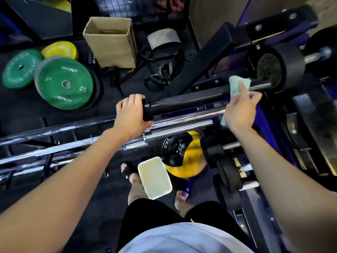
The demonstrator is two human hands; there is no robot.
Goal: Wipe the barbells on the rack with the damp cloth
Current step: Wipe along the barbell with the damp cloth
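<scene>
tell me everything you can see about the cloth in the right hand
The cloth is a pale mint-green, soft-looking fabric, perhaps microfibre. It is draped over the black barbell near its right end, beside the black roller. The right hand holds it against the bar with the index finger stretched out on top. A small corner of it shows below the hand. It looks bunched, not flat. Whether it is damp cannot be told.

Dark rubber floor [21, 106], cardboard box [111, 44], green plates [63, 83], dim light.
</scene>
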